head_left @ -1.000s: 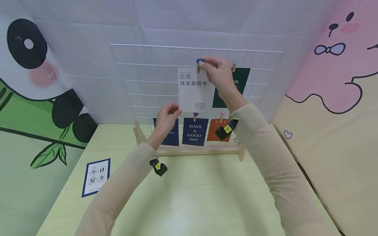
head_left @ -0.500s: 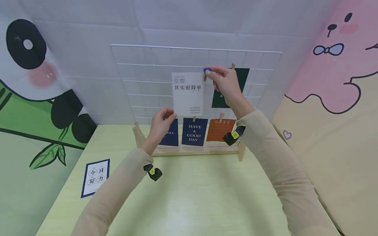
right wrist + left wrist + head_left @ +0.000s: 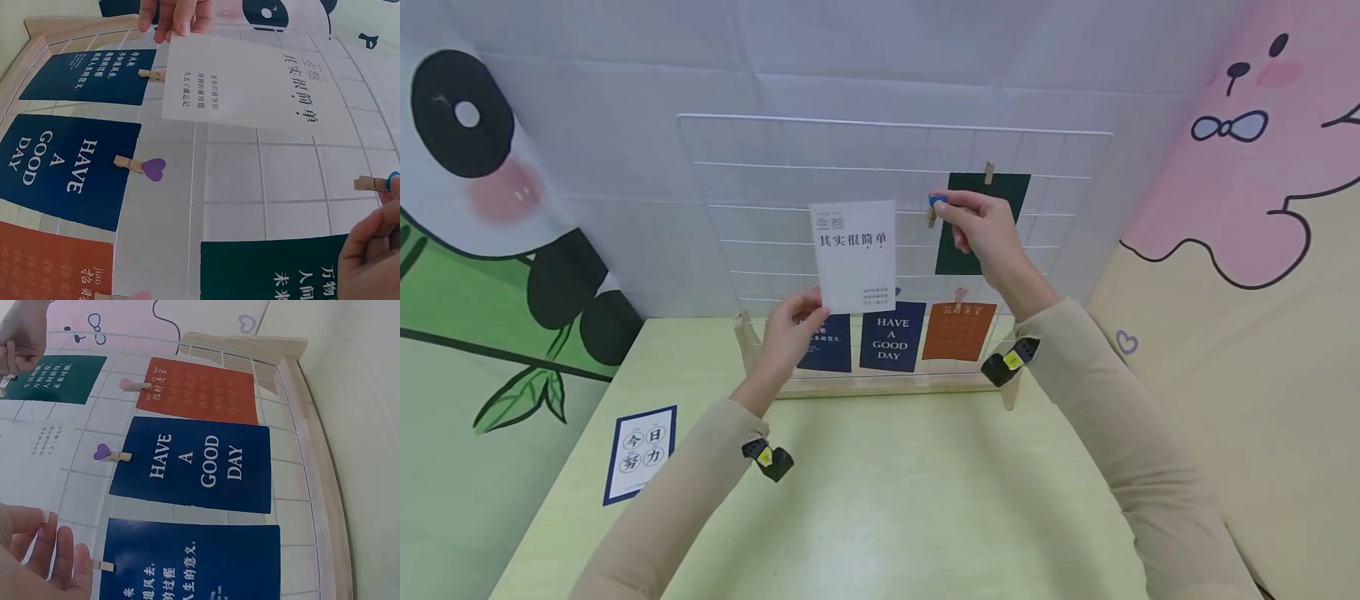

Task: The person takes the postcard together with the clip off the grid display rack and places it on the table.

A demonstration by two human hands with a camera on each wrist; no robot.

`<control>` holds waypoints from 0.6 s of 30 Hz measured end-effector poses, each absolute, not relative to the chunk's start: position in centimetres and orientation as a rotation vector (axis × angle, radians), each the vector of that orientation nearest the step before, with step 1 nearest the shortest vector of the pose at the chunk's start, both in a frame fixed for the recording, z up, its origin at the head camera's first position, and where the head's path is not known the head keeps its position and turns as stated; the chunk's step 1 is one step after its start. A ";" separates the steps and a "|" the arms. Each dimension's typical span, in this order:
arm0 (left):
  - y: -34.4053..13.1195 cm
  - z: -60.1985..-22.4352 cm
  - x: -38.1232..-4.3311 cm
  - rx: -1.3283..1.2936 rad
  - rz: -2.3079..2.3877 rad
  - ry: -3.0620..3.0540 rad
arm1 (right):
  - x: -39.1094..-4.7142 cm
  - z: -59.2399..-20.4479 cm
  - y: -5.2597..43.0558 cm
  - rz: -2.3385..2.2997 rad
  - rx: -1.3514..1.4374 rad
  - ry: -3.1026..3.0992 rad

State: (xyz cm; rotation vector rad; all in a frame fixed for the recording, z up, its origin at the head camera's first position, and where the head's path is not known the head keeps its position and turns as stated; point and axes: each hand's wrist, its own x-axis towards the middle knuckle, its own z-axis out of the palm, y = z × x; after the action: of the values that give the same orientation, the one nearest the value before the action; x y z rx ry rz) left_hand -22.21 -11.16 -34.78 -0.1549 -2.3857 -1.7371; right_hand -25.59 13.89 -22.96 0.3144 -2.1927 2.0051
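Observation:
My left hand (image 3: 792, 332) pinches a white card (image 3: 854, 254) with dark writing by its lower left corner, in front of the white wire grid (image 3: 760, 204). Up and to the right, my right hand (image 3: 988, 231) pinches a small wooden clothespin (image 3: 369, 183) with a blue top between thumb and index finger. The clothespin is apart from the white card. Behind the right hand, a dark green card (image 3: 958, 250) hangs from the grid by another clothespin (image 3: 988, 172).
Along the grid's lower part hang a blue "HAVE A GOOD DAY" card (image 3: 892, 343), another blue card (image 3: 827, 350) and an orange card (image 3: 958, 333). A blue-bordered card (image 3: 638, 454) lies on the table (image 3: 850, 517) at the left. The grid stands in a wooden base (image 3: 895, 385).
The clothespin has come off the white card's top. My left hand has drawn the card left and down, and my right hand has moved right and down with the clothespin.

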 end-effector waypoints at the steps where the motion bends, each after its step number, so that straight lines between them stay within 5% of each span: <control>1: -11.4 -34.9 -22.0 -0.151 -1.742 -2.390 | -25.5 -23.1 14.0 2.012 0.317 -2.192; 18: -13.6 -37.4 -20.0 -0.105 -1.763 -2.427 | -24.3 -26.0 16.2 2.140 0.327 -2.224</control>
State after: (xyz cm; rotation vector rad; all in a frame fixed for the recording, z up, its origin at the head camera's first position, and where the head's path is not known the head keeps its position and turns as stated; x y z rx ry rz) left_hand -20.00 -13.65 -37.41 -0.1051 -2.4270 -1.7630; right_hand -24.26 16.17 -26.03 0.3268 -2.2240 2.1401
